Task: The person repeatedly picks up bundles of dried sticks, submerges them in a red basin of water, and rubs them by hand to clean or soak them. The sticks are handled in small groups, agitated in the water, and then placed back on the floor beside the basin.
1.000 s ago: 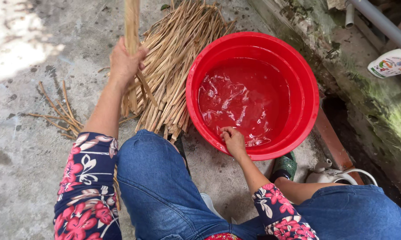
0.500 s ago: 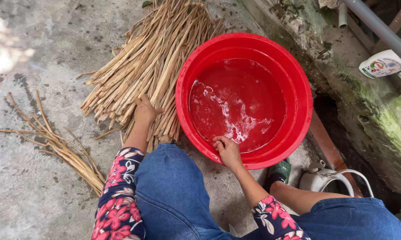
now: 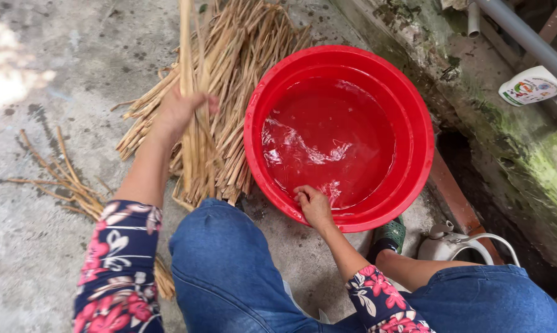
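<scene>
Our left hand (image 3: 183, 111) reaches forward, its grip closed around upright dry stalks (image 3: 189, 68) above the stalk pile (image 3: 241, 92). Our right hand (image 3: 312, 206), fingers curled shut, rests in the red basin (image 3: 414, 123) of water. A white plastic bottle (image 3: 528, 86) with a colourful label lies far right.

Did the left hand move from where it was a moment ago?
Yes. The left hand came up off the pile beside the basin, lifting a few stalks.

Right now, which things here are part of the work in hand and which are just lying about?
In use: left hand gripping a few stalks; stalk pile; right hand at the red basin of water.
Lying about: loose stalks, white kettle, white bottle, grey pipe.
</scene>
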